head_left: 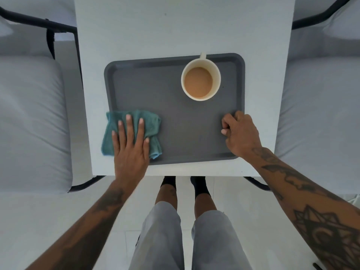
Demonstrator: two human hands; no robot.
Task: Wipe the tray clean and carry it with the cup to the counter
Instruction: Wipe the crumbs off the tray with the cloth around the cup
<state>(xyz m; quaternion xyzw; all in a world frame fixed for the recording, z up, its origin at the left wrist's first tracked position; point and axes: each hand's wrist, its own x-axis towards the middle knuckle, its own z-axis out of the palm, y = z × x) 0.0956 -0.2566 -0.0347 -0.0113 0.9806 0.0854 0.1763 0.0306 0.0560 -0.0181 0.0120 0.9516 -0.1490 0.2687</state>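
A dark grey tray (148, 88) lies on a white table (175, 26). A cream cup (200, 78) full of milky brown drink stands in the tray's far right part, handle pointing away. A teal cloth (152, 123) lies over the tray's near left corner. My left hand (130, 147) presses flat on the cloth with straight fingers. My right hand (240, 133) rests on the tray's right side near the rim, its fingers curled; whether it grips the rim is unclear.
Light grey cushioned seats with black metal frames flank the table, one on the left (29, 114) and one on the right (321, 114). My legs (185, 221) stand at the table's near edge on a pale floor.
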